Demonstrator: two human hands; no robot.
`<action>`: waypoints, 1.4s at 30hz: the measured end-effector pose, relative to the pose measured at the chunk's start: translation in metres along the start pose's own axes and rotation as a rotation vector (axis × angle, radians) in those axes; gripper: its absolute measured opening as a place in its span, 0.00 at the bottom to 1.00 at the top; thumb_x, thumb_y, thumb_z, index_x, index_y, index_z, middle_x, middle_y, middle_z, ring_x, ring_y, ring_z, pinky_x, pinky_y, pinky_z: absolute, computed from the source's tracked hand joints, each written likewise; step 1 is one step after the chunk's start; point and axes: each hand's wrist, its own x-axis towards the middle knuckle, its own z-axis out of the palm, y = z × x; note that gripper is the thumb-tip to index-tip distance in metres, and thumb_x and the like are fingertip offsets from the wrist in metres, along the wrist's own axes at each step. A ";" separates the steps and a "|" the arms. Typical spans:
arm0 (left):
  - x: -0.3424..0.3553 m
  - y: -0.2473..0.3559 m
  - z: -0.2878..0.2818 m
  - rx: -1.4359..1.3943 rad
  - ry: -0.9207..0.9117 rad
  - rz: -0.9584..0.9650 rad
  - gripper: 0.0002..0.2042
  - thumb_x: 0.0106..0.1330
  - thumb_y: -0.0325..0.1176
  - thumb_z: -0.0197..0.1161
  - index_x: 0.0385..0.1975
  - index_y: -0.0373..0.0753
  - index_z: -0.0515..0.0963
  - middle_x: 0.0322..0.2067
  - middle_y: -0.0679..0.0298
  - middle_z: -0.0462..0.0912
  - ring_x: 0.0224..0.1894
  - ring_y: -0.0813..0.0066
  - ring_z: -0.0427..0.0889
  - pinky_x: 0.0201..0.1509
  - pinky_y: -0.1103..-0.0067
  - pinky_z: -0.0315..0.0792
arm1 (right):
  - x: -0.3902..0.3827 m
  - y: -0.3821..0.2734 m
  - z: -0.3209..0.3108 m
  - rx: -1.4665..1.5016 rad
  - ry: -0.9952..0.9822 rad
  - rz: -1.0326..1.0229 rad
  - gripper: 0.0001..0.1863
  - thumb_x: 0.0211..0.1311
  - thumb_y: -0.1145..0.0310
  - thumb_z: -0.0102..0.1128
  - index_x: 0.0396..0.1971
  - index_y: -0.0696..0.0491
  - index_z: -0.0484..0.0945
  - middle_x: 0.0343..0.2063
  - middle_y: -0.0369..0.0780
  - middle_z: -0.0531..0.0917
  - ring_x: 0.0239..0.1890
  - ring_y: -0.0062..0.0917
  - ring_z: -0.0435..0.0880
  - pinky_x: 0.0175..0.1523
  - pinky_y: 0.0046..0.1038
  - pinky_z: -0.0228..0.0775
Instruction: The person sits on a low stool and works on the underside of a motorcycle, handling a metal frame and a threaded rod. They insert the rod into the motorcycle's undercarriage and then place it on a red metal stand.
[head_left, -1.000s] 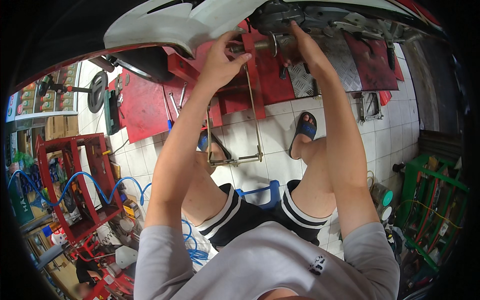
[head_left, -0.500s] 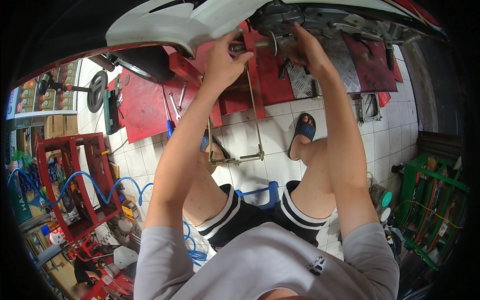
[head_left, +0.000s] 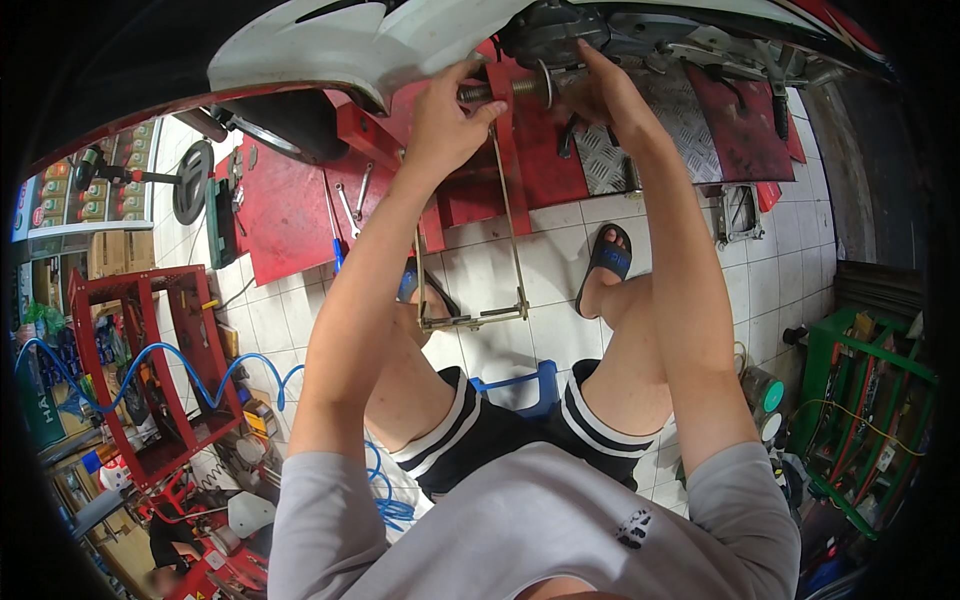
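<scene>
My left hand (head_left: 450,125) is closed around the end of a thick threaded screw (head_left: 474,94), thumb below and fingers above it. The screw passes through an upright red metal bracket (head_left: 501,130) and carries a round plate (head_left: 545,86) at its right end. Just right of that plate is my right hand (head_left: 615,98), its index finger stretched up to the dark engine casing (head_left: 555,38) of a motorbike. Its lower fingers are in shadow and hard to make out. From the bracket a brass-coloured rod frame (head_left: 510,200) extends toward me.
White motorbike fairing (head_left: 310,60) overhangs the red lift platform (head_left: 290,215). Wrenches (head_left: 355,205) and a blue-handled screwdriver (head_left: 335,235) lie on it. A blue stool (head_left: 530,390) is between my legs. Left stands a red rack (head_left: 150,370) with a coiled blue hose (head_left: 170,355); right, a green rack (head_left: 860,400).
My right hand has shifted slightly to the left, its index finger still at the engine casing. My left hand keeps its place on the screw.
</scene>
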 end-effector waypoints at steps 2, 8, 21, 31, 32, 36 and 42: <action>0.000 0.001 0.000 0.014 -0.010 -0.016 0.22 0.56 0.26 0.69 0.51 0.30 0.75 0.45 0.54 0.83 0.45 0.69 0.83 0.46 0.77 0.77 | 0.004 0.001 -0.002 -0.019 0.025 -0.005 0.31 0.73 0.45 0.37 0.65 0.50 0.64 0.35 0.44 0.85 0.18 0.19 0.67 0.29 0.22 0.65; 0.000 0.002 -0.002 0.033 -0.009 -0.010 0.22 0.56 0.26 0.69 0.51 0.29 0.75 0.45 0.53 0.83 0.45 0.68 0.84 0.46 0.76 0.76 | 0.000 -0.002 -0.001 -0.015 -0.050 -0.018 0.32 0.72 0.43 0.37 0.66 0.50 0.63 0.33 0.43 0.84 0.21 0.18 0.69 0.28 0.23 0.66; 0.003 0.005 -0.002 -0.045 -0.054 -0.030 0.21 0.56 0.25 0.68 0.51 0.30 0.75 0.43 0.55 0.84 0.45 0.71 0.83 0.47 0.77 0.76 | -0.003 -0.004 0.004 0.028 0.170 -0.173 0.32 0.70 0.42 0.39 0.61 0.53 0.68 0.21 0.41 0.81 0.17 0.19 0.66 0.29 0.22 0.67; 0.004 0.007 -0.001 0.004 -0.048 -0.060 0.21 0.56 0.24 0.67 0.51 0.30 0.75 0.44 0.54 0.84 0.46 0.68 0.84 0.51 0.75 0.74 | 0.006 0.008 0.009 0.041 0.227 -0.284 0.29 0.69 0.46 0.44 0.56 0.55 0.73 0.19 0.32 0.80 0.21 0.16 0.74 0.27 0.21 0.62; 0.003 0.010 -0.003 0.003 -0.055 -0.066 0.21 0.56 0.25 0.67 0.51 0.30 0.75 0.44 0.54 0.84 0.46 0.68 0.84 0.51 0.75 0.74 | 0.006 0.008 0.007 0.015 0.140 -0.219 0.29 0.69 0.47 0.44 0.57 0.54 0.73 0.21 0.33 0.80 0.22 0.16 0.75 0.28 0.21 0.63; 0.003 0.017 -0.007 -0.059 -0.098 -0.110 0.21 0.57 0.25 0.67 0.51 0.30 0.75 0.44 0.53 0.84 0.46 0.68 0.84 0.50 0.75 0.75 | 0.006 0.008 -0.008 -0.055 -0.027 -0.098 0.29 0.70 0.48 0.44 0.60 0.54 0.70 0.27 0.36 0.82 0.24 0.17 0.76 0.29 0.19 0.65; 0.001 0.012 -0.006 -0.027 -0.075 -0.081 0.21 0.57 0.24 0.67 0.52 0.31 0.75 0.43 0.56 0.84 0.46 0.70 0.84 0.48 0.77 0.76 | -0.002 0.004 0.018 0.077 0.145 -0.229 0.29 0.69 0.48 0.45 0.57 0.56 0.74 0.35 0.40 0.84 0.29 0.21 0.81 0.34 0.20 0.68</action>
